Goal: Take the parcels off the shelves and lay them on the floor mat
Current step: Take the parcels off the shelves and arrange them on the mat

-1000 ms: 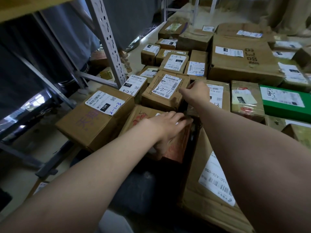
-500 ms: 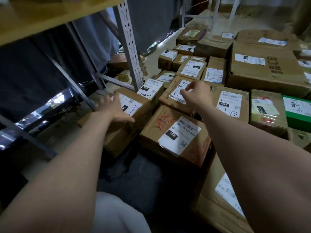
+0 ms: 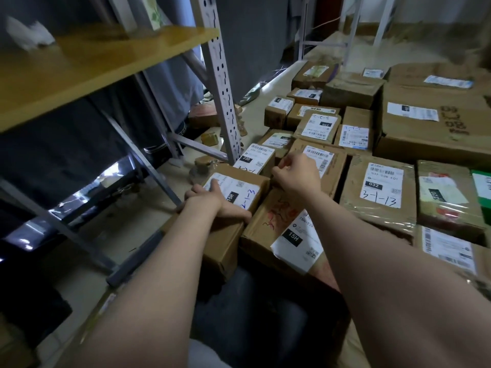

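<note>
Both bare arms are being stretched forward and down, side by side. The left hand [image 3: 212, 201] is being laid palm-down on a parcel [image 3: 240, 185], with its fingers being curled over the parcel's left edge and its thumb being pressed along the near edge. The right hand [image 3: 296, 176] is being held just beyond it, knuckles up, fingers being curled inward; whether anything is being pinched cannot be told.

Bare forearms [image 3: 148, 274], whitish clothing [image 3: 210, 358]
</note>
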